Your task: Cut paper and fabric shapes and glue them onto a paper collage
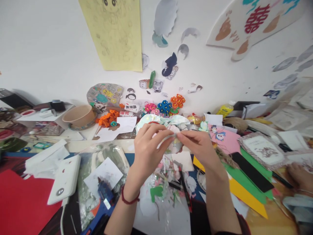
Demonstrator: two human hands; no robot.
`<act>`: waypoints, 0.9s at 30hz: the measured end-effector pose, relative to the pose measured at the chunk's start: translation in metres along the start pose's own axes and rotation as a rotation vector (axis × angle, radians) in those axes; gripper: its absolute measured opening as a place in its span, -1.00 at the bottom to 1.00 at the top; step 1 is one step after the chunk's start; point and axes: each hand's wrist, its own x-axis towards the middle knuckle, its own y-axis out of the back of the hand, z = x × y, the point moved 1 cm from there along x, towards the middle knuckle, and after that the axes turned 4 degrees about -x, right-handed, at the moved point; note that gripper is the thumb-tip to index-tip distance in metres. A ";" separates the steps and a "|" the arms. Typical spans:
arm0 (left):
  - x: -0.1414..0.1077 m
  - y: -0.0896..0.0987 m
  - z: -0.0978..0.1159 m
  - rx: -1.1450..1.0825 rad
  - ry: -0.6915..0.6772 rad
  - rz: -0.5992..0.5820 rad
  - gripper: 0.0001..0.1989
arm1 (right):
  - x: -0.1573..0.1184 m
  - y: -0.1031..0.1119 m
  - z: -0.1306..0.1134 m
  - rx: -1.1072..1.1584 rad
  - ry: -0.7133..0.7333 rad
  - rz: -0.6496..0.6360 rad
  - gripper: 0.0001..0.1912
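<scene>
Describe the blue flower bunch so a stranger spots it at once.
Start at the white wall. At its foot, beyond the left hand and right hand, find the blue flower bunch. A pink bunch sits on its left and an orange bunch on its right; only it is blue.

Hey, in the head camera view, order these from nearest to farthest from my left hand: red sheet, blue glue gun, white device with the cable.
From your left hand:
1. Blue glue gun, lower and to the left.
2. White device, farther left, past the glue gun.
3. Red sheet, at the picture's left edge.
</scene>
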 end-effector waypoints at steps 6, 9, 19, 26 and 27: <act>-0.001 -0.006 0.000 -0.033 0.003 0.061 -0.96 | 0.000 -0.001 -0.002 -0.031 0.038 0.007 -0.68; 0.000 -0.005 0.000 -0.120 0.065 0.052 -0.99 | 0.000 -0.001 -0.002 -0.048 0.047 0.031 -0.66; 0.002 0.001 -0.002 -0.126 0.122 0.048 -0.97 | -0.002 0.000 -0.001 -0.057 0.037 0.055 -0.66; -0.001 -0.007 -0.002 -0.059 0.044 0.039 -0.98 | -0.002 -0.002 -0.001 -0.112 0.063 0.057 -0.69; -0.001 -0.007 -0.001 -0.068 0.049 0.044 -0.98 | -0.001 -0.002 -0.001 -0.123 0.072 0.058 -0.70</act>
